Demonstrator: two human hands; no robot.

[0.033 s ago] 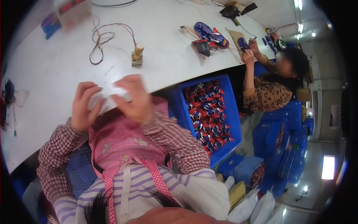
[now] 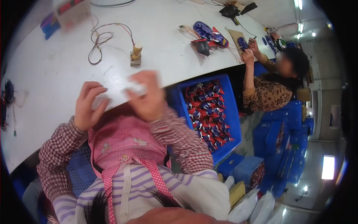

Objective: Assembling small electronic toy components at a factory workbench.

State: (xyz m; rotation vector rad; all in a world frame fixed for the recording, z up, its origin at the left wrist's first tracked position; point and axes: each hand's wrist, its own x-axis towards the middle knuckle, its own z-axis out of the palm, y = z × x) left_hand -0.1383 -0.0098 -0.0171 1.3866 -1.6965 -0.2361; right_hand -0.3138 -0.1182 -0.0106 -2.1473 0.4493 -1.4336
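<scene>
My left hand (image 2: 89, 106) is over the table's near edge, its fingers curved and the thumb apart from them. A pale patch shows between its thumb and fingers; I cannot make out whether it is a thing or the tabletop. My right hand (image 2: 148, 96) is lifted to the right of it, smeared by motion. Something whitish (image 2: 138, 89) shows by its fingertips, too blurred to name. Beyond the hands, a small tan knobbed piece on a metal base (image 2: 136, 55) stands on the white table (image 2: 74, 67), joined to thin wires (image 2: 97, 46).
A blue crate (image 2: 232, 112) of red and purple parts is right of my lap. Purple-and-red shells with wires (image 2: 205, 35) lie farther right. A co-worker (image 2: 268, 87) handles a purple part. Dark wired parts (image 2: 8, 93) lie far left, and a blurred box (image 2: 74, 15) stands behind.
My right hand has moved right, away from my left hand, and the gap between them is wider. My left hand has shifted slightly to the right.
</scene>
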